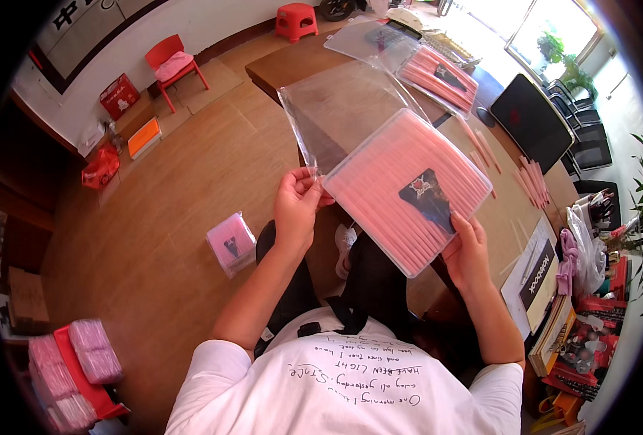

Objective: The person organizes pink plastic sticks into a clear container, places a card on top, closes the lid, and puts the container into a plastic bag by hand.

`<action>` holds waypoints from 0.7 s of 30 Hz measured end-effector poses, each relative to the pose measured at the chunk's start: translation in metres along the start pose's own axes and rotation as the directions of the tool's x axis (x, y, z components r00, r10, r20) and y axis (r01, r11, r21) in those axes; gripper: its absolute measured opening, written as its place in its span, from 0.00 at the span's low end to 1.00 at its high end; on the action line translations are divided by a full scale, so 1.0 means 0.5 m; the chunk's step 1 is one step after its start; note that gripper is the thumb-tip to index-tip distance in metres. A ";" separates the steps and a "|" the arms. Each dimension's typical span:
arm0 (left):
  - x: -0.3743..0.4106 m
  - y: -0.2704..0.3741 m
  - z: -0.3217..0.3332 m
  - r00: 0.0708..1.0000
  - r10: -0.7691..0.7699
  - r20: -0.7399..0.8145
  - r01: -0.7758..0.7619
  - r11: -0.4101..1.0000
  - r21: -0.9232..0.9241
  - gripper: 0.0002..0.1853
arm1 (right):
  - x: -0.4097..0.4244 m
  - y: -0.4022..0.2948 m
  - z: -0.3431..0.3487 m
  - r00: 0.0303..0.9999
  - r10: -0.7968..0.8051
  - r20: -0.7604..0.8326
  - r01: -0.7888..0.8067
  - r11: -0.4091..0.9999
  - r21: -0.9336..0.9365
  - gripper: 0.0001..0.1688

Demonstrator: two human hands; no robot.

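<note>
A flat, clear plastic case (375, 190) full of pink sticks, with a dark printed card inside, is held up over my lap. My right hand (467, 250) grips its lower right edge, thumb on the front. With fingers pinched at the case's left corner, my left hand (299, 209) holds the edge of a clear plastic bag (332, 109), which spreads out beyond the case over the table edge. Whether my left fingers also touch the case is hard to tell. Another case of pink sticks (438, 79) lies on the table with its clear lid open.
Loose pink sticks (532, 182) lie on the wooden table (278, 65) near a black monitor (533, 122) and a notebook (538, 283). A wrapped pink pack (231, 243) is low on my left. More packs (63, 375) are stacked around a red chair at the lower left.
</note>
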State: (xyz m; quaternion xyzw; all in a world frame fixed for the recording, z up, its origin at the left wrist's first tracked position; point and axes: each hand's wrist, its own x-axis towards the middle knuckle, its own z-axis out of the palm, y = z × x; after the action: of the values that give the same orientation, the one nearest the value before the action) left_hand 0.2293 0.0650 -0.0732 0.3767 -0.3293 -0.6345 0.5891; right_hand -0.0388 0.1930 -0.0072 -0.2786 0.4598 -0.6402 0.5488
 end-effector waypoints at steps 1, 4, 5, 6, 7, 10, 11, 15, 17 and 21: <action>-0.003 -0.004 0.000 1.000 -0.003 -0.003 0.003 1.000 -0.009 0.13 | 0.000 0.001 0.001 1.000 -0.008 0.002 0.008 1.000 -0.008 0.22; -0.008 -0.012 -0.001 1.000 -0.015 -0.004 0.015 0.999 -0.041 0.12 | 0.001 0.000 0.000 1.000 -0.016 -0.003 0.016 0.999 -0.029 0.22; -0.008 -0.010 -0.003 1.000 -0.018 -0.002 0.018 0.998 -0.056 0.12 | 0.005 -0.003 -0.001 1.000 -0.007 -0.012 0.007 0.999 -0.034 0.21; -0.009 -0.006 -0.002 1.000 -0.023 0.002 0.023 0.997 -0.071 0.11 | 0.007 -0.004 -0.004 1.000 0.001 -0.023 -0.002 0.999 -0.039 0.21; -0.010 -0.001 -0.001 0.998 -0.070 0.010 0.070 0.992 -0.100 0.11 | 0.006 -0.004 -0.006 1.000 -0.011 -0.014 0.010 0.999 -0.046 0.21; -0.014 0.016 0.005 0.987 -0.161 0.014 0.161 0.974 -0.162 0.10 | 0.004 -0.002 -0.006 0.999 -0.043 0.000 0.043 0.998 -0.053 0.21; -0.015 0.015 0.009 0.987 -0.163 0.000 0.161 0.973 -0.168 0.10 | 0.003 -0.001 -0.004 0.999 -0.053 -0.009 0.053 0.997 -0.048 0.21; -0.006 -0.003 -0.012 0.997 -0.075 0.022 0.075 0.997 0.013 0.09 | 0.000 0.001 0.007 0.998 -0.059 -0.029 0.058 0.997 -0.041 0.21; -0.012 -0.005 -0.017 0.998 -0.005 0.060 -0.003 0.990 0.139 0.09 | 0.003 0.001 0.005 0.998 -0.047 -0.044 0.046 0.999 -0.019 0.21; -0.030 0.001 -0.003 0.995 0.028 0.091 -0.041 0.987 0.154 0.11 | 0.010 0.007 -0.001 0.997 -0.049 -0.064 0.049 0.999 -0.002 0.21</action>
State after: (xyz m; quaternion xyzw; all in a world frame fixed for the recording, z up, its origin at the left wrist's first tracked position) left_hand 0.2312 0.0798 -0.0725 0.3871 -0.4101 -0.6127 0.5537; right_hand -0.0385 0.1886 -0.0114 -0.2690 0.4704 -0.6620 0.5178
